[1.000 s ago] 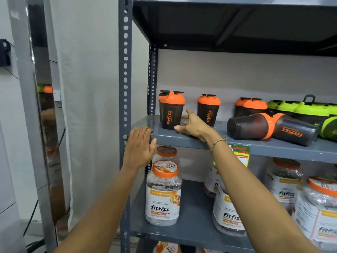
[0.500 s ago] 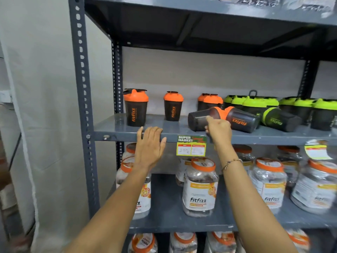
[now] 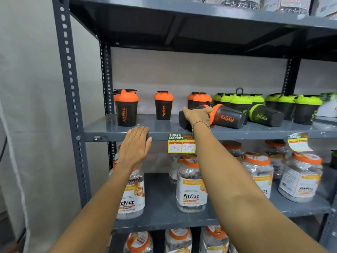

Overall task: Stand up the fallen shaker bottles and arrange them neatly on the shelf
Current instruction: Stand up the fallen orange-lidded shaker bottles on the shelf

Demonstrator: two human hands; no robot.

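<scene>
Two orange-lidded dark shaker bottles lie on their sides, lid to lid, on the grey middle shelf (image 3: 160, 129). My right hand (image 3: 197, 115) is closed over the left fallen shaker (image 3: 182, 120). The right fallen shaker (image 3: 230, 118) lies beside it, apart from my fingers. A green-lidded fallen shaker (image 3: 266, 116) lies farther right. Upright orange-lidded shakers stand at the left (image 3: 125, 107), the middle (image 3: 163, 105) and behind my hand (image 3: 199, 98). My left hand (image 3: 135, 145) rests flat on the shelf's front edge, holding nothing.
Upright green-lidded shakers (image 3: 240, 103) crowd the back right of the shelf. A price tag (image 3: 181, 143) hangs from the shelf edge. Large Fitfizz jars (image 3: 191, 185) fill the shelves below. The grey upright post (image 3: 70, 88) stands at the left, with a white curtain beyond.
My right hand has left the upright shakers at the left, moved right and closed over the left fallen orange shaker. My left hand slid right along the shelf edge. The view shifted right.
</scene>
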